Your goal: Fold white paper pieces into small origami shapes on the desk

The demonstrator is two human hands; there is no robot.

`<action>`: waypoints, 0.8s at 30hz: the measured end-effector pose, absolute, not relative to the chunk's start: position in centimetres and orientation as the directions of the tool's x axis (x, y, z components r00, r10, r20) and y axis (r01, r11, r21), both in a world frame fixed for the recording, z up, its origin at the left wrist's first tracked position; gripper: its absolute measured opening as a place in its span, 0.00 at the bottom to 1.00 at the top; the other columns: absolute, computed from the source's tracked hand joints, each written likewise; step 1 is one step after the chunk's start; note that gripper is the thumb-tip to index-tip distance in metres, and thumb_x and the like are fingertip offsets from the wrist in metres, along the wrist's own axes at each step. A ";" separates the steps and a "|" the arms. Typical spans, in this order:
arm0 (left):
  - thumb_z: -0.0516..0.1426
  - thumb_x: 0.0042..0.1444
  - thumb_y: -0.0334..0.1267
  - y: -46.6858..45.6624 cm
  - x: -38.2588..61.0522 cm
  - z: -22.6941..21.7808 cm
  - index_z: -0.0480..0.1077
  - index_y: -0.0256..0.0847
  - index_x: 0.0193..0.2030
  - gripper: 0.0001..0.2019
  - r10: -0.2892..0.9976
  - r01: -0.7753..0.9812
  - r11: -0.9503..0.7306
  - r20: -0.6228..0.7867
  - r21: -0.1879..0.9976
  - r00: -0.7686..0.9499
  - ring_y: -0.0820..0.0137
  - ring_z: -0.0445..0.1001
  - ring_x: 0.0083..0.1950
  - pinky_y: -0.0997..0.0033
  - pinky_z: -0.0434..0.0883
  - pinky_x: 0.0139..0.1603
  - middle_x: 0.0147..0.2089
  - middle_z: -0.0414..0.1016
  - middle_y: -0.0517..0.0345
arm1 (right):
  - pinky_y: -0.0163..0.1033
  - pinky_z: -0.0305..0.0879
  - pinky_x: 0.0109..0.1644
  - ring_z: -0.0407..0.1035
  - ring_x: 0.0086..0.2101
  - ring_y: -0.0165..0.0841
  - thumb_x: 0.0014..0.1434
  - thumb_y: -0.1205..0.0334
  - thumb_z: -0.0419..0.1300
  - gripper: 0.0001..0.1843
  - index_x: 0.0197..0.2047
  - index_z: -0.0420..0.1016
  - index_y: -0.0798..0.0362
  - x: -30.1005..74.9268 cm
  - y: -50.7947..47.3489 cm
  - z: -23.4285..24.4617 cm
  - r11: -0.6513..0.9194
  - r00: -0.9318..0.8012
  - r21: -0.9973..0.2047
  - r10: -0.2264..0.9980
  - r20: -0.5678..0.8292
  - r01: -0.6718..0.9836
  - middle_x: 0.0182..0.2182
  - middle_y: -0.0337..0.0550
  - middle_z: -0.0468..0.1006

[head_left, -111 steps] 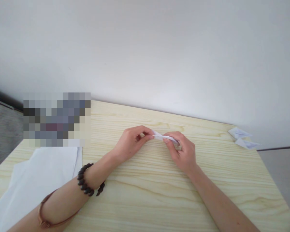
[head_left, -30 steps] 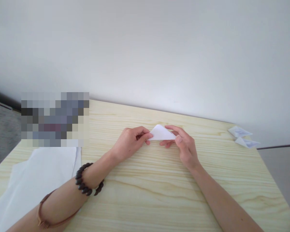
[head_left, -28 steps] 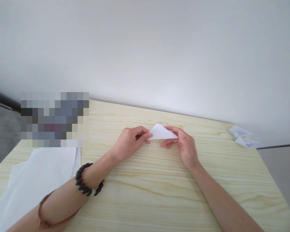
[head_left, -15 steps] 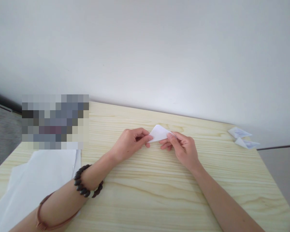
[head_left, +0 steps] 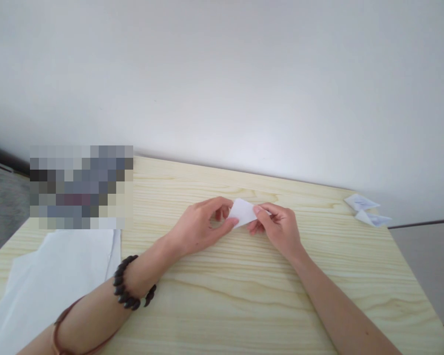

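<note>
A small folded piece of white paper (head_left: 243, 212) is held up over the wooden table in front of me. My right hand (head_left: 277, 224) pinches its right end, thumb on the near face and the other fingers behind. At the paper's left end, my left hand (head_left: 203, 222) curves round it, with the thumb at the lower corner and the index finger by the upper one. How firmly the left fingers press is hard to tell.
Two folded white paper pieces (head_left: 372, 218) lie at the table's back right corner. Loose white sheets (head_left: 66, 266) lie at the left, partly under my left forearm. Behind them is a pixelated area (head_left: 81, 187). A white wall (head_left: 244, 88) borders the wooden table (head_left: 225, 305).
The folded paper has turned a little, its left end now lower and showing more width. My left thumb and fingers have spread further apart at that end. My right hand keeps its pinch.
</note>
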State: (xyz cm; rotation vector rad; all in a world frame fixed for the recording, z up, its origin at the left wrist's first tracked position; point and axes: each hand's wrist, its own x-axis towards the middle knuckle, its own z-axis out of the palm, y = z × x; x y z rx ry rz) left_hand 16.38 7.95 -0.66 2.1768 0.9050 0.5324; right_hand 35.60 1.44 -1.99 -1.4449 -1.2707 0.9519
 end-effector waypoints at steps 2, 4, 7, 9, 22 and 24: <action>0.59 0.55 0.48 7.5 16.6 -0.7 0.64 0.41 0.57 0.25 0.706 0.442 -0.615 0.205 0.653 0.678 0.67 0.75 0.42 0.69 0.73 0.40 0.49 0.74 0.51 | 0.32 0.68 0.21 0.71 0.16 0.30 0.59 0.53 0.59 0.15 0.27 0.76 0.53 35.6 1.4 -2.0 -0.005 0.127 -0.965 0.992 0.029 0.262 0.16 0.38 0.76; 0.60 0.53 0.48 7.1 16.7 -0.9 0.59 0.42 0.62 0.31 0.672 0.436 -0.677 0.255 0.593 0.696 0.63 0.74 0.50 0.65 0.74 0.44 0.57 0.69 0.47 | 0.31 0.67 0.20 0.70 0.16 0.29 0.58 0.53 0.59 0.15 0.26 0.75 0.54 35.5 1.4 -2.0 -0.009 0.117 -0.958 0.993 0.026 0.288 0.15 0.37 0.75; 0.59 0.55 0.44 6.8 16.8 -1.3 0.64 0.43 0.57 0.23 0.659 0.422 -0.697 0.284 0.580 0.697 0.63 0.74 0.51 0.65 0.74 0.47 0.54 0.72 0.49 | 0.30 0.62 0.18 0.66 0.15 0.27 0.58 0.52 0.60 0.17 0.24 0.72 0.54 35.5 1.2 -2.1 -0.003 0.127 -0.950 0.991 0.038 0.311 0.14 0.36 0.72; 0.59 0.56 0.42 6.9 16.9 -1.6 0.67 0.42 0.55 0.20 0.674 0.402 -0.679 0.305 0.614 0.673 0.65 0.75 0.49 0.66 0.74 0.48 0.52 0.74 0.50 | 0.30 0.58 0.18 0.63 0.15 0.25 0.56 0.51 0.62 0.16 0.25 0.71 0.54 35.5 1.2 -2.2 0.029 0.104 -0.947 0.992 0.066 0.321 0.15 0.35 0.70; 0.59 0.55 0.42 7.4 16.7 -1.0 0.69 0.38 0.54 0.20 0.753 0.300 -0.428 0.152 0.853 0.641 0.77 0.71 0.28 0.79 0.69 0.24 0.45 0.76 0.54 | 0.30 0.52 0.21 0.57 0.18 0.23 0.58 0.56 0.60 0.12 0.27 0.71 0.54 35.6 1.2 -2.2 0.183 -0.042 -0.883 0.982 0.183 0.432 0.18 0.34 0.68; 0.59 0.55 0.43 7.4 16.7 -1.0 0.69 0.37 0.54 0.21 0.756 0.288 -0.388 0.123 0.876 0.643 0.76 0.72 0.29 0.79 0.71 0.25 0.46 0.76 0.53 | 0.30 0.52 0.21 0.57 0.18 0.23 0.59 0.56 0.59 0.13 0.27 0.71 0.54 35.6 1.2 -2.1 0.185 -0.051 -0.884 0.982 0.181 0.430 0.18 0.34 0.67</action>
